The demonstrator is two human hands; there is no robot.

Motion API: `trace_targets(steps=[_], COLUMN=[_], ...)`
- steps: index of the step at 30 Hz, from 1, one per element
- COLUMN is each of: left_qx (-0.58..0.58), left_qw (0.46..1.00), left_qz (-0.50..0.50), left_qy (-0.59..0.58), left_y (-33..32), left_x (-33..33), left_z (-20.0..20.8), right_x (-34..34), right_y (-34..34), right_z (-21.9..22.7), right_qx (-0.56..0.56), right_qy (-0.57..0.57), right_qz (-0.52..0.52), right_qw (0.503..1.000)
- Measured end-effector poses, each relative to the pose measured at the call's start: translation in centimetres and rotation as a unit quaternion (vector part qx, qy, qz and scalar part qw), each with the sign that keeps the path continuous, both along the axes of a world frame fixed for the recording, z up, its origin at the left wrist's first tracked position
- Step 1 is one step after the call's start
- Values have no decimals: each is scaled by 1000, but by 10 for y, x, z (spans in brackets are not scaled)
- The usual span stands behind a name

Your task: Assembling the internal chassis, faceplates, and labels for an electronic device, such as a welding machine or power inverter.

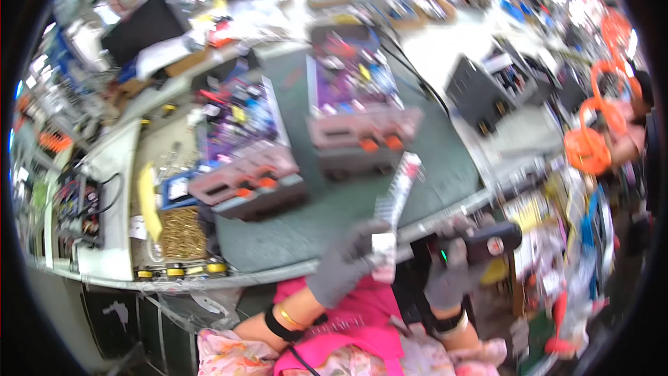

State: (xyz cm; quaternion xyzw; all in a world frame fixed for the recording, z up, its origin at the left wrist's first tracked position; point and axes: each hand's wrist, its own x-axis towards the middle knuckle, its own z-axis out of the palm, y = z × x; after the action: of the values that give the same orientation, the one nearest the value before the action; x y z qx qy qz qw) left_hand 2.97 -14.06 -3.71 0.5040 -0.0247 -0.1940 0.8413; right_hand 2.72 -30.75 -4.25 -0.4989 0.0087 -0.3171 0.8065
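Grey gloves: two, one per hand. By the left hand, fingers closed, one pale strip is gripped at its near part and held slantwise over the near edge of one green mat. By the right hand, at near right, one black device is adjoined; finger opening and any grip cannot be told, being blurred. Handling, as judged: the strip is best pinched firmly, its free far end steadied and kept clear of the cases. Count: open cases, two, left and right; orange knobs, four, two per case; brass-coloured heap, one, left; blue box, one, just beyond; dark grey case, one, far right.
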Motion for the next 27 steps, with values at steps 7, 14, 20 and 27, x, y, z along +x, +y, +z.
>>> trace_targets(steps=[7,14,20,27], left_qx=[-19,-6,50,137], left_qw=[998,991,984,970], left_qz=[-40,51,61,65], left_qy=[-50,-127,-157,-191], left_y=[4,30,50,72], left_x=[-13,-36,-40,-48], left_z=[-7,-10,-11,-23], right_x=[-15,-12,-8,-20], right_y=[2,34,50,92], right_z=[19,34,35,63], right_qx=[-74,-66,-120,-154], right_qy=[63,12,9,-61], right_qz=[-41,36,44,67], right_qw=[994,997,992,984])
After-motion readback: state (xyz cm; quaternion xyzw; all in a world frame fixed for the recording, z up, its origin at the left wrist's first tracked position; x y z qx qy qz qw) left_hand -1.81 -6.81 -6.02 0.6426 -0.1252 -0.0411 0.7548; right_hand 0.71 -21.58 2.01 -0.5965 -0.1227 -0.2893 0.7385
